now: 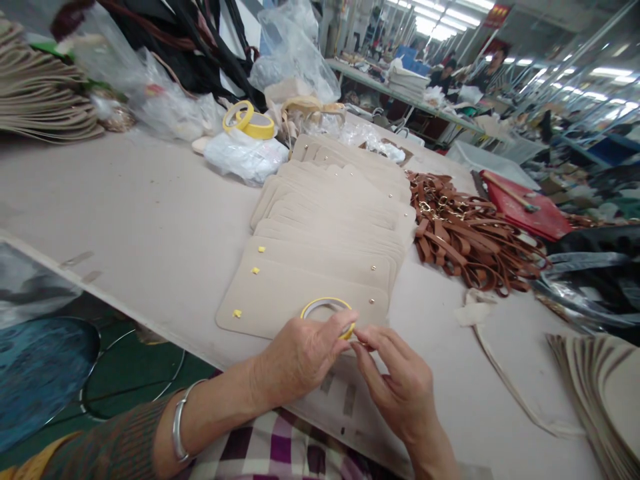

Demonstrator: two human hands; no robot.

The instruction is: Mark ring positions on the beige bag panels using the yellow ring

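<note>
My left hand (305, 350) is closed on a roll of yellow tape (327, 303), holding it over the front edge of the beige panels. Close beside it, my right hand (400, 380) has thumb and fingertips pinched together at the roll's right side; what lies between them is too small to make out. Beneath and beyond the roll, overlapping beige panels (300, 287) are fanned out on the table. Small yellow tape pieces (255, 271) stick to the left ends of the nearest panels, and small metal studs (373, 268) show at their right ends.
Brown straps with metal clasps (455, 233) lie right of the panels. Two yellow tape rolls (257, 125) rest on a plastic bag (245, 157) behind. Stacked pieces stand at the far left (40, 93) and lower right (595, 393). The table's front edge (125, 320) runs diagonally.
</note>
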